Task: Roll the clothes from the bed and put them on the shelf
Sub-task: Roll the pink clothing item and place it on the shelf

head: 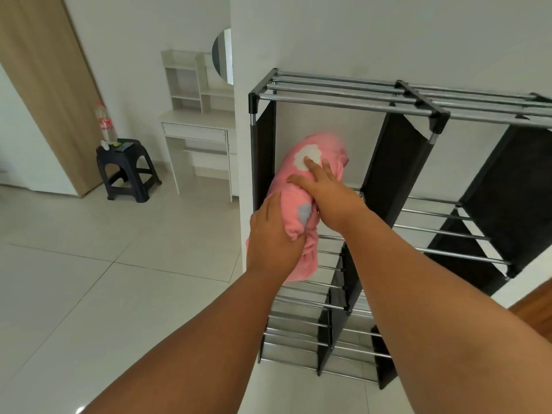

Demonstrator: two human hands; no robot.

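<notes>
A rolled pink garment (291, 189) with white and grey patches lies partly inside the upper left compartment of a metal-tube shelf (343, 98) with black fabric dividers. My left hand (273, 234) grips the near end of the roll, which hangs out past the shelf's front. My right hand (325, 192) lies flat on top of the roll, fingers spread toward its far end. The far end reaches the white wall behind the shelf. The bed is out of view.
Lower tiers of metal bars (301, 324) sit below the roll, and more compartments (442, 216) extend to the right. A dark stool (128, 171) with a bottle stands at the left by a wooden door (44, 85). A white vanity desk (200, 130) stands behind. Pale floor tiles (89, 279).
</notes>
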